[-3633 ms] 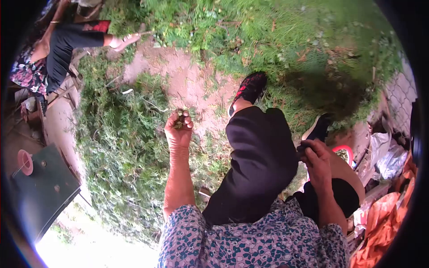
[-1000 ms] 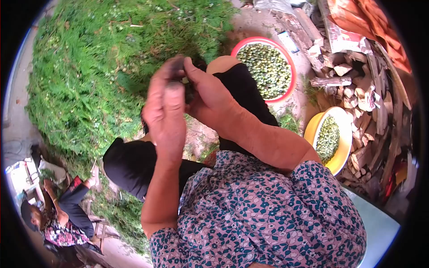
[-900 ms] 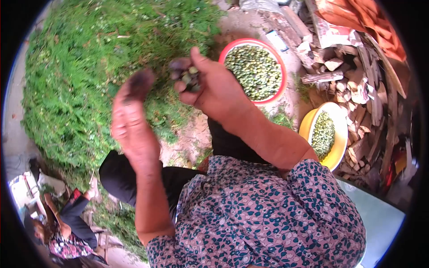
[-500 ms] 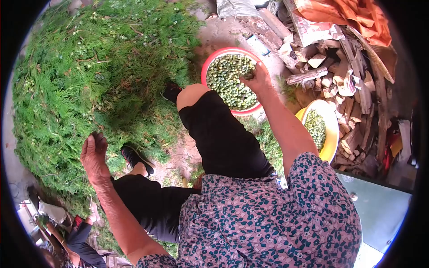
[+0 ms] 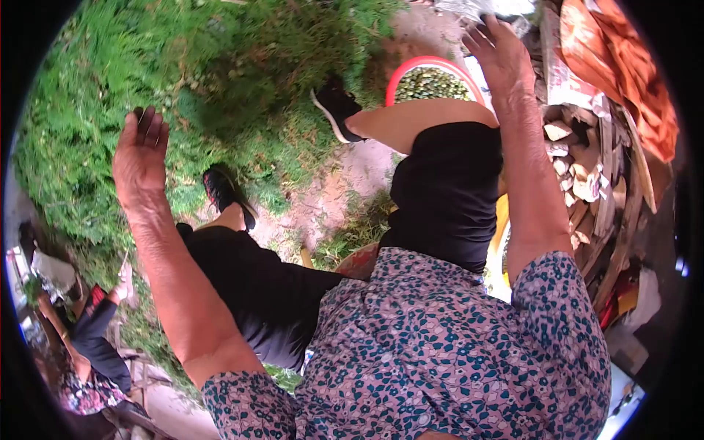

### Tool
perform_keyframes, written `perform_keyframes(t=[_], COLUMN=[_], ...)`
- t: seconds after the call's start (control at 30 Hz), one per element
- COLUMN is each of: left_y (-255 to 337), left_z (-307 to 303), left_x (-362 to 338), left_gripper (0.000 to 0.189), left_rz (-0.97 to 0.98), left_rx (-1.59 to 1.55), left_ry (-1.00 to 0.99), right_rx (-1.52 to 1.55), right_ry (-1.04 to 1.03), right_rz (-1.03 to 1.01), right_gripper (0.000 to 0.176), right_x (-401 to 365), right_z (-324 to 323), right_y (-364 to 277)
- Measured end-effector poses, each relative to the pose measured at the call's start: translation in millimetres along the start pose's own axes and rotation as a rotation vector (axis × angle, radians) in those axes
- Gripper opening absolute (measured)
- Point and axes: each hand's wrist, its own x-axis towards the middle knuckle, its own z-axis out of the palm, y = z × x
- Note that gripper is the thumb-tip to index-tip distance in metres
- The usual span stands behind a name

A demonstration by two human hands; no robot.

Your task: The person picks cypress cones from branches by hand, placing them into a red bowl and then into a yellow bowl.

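Note:
Raised over the pile of green, cypress-like branches (image 5: 242,81) is my left hand (image 5: 141,158). Its dark-stained fingers are stretched out, with nothing visible in them. My right hand (image 5: 506,62) is up at the top right, beyond the red-rimmed basin (image 5: 391,89), fingers spread and holding nothing that I can see. Small green seed cones (image 5: 431,84) fill the basin, whose near part is hidden behind my bent right leg. A yellow basin (image 5: 501,224) stands mostly hidden between that leg and my right forearm.
Split firewood (image 5: 579,165) is heaped on the right, under an orange cloth (image 5: 612,66). A pale bag (image 5: 469,7) lies at the top. Another person (image 5: 95,345) sits at the lower left. My shoes (image 5: 337,110) rest among scattered sprigs.
My right hand has left the cones in the red-rimmed basin and moved up and right, its fingers opening. My right leg has swung right, and my left hand has risen slightly. The view has shifted.

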Motion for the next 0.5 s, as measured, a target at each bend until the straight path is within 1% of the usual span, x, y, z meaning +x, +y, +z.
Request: perform_keyframes(t=[0.03,0.07,0.1,0.13,0.17,0.2,0.23,0.27,0.33,0.37,0.4,0.43,0.47,0.5], left_y=[0.3,1.8,3.5,6.6,10.5,14.0,15.9,17.7,23.8,27.1,30.1,33.1,37.2,41.8], left_z=[-1.5,-3.9,-6.4,-7.6,-5.1,-2.8,-3.0,-4.8,-7.9,-18.8,-30.9,-42.1,-48.2,-51.3], left_x=[4.5,9.2,9.1,5.8,2.9,0.9,-1.9,-6.5,-17.9,-18.1,-18.2,-18.9,-22.4,-26.4], left_gripper=[0.031,0.029,0.028,0.028,0.026,0.024,0.024,0.024,0.023,0.023,0.022,0.022,0.021,0.021], left_rz=[0.0,-0.046,-0.093,-0.094,-0.054,-0.016,-0.019,-0.018,-0.024,-0.029,-0.031,-0.034,-0.038,-0.041], left_rx=[-0.004,-0.061,-0.114,-0.114,-0.124,-0.132,-0.13,-0.143,-0.189,-0.188,-0.23,-0.27,-0.3,-0.33], left_ry=[0.023,0.056,0.094,0.126,0.09,0.051,0.073,0.094,0.14,0.161,0.063,-0.034,-0.065,-0.098], right_rx=[-0.011,0.045,-0.019,-0.12,-0.152,-0.162,-0.139,-0.253,-0.618,-0.753,-0.889,-0.895,-0.999,-1.094], right_ry=[-0.122,-0.154,-0.32,-0.357,-0.411,-0.436,-0.408,-0.45,-0.598,-0.673,-0.754,-0.77,-0.907,-1.041], right_rz=[-0.052,0.094,-0.081,0.087,0.173,0.278,0.395,0.499,0.658,0.681,0.699,0.715,0.582,0.438], right_gripper=[0.026,0.022,0.018,0.018,0.018,0.014,0.011,0.012,0.014,0.013,0.013,0.013,0.013,0.013], right_x=[-17.9,-41.8,-37.6,-63.1,-73.9,-88.5,-90.2,-97.8,-116.7,-127.7,-140.7,-152.8,-164.7,-173.9], right_z=[36.4,70.0,85.4,108.2,122.1,133.2,135.1,129.5,105.1,94.5,85.8,76.7,67.4,67.5], right_y=[5.7,16.4,50.8,63.2,94.7,125.3,172.2,211.4,281.6,308.8,330.9,356.9,380.8,390.3])
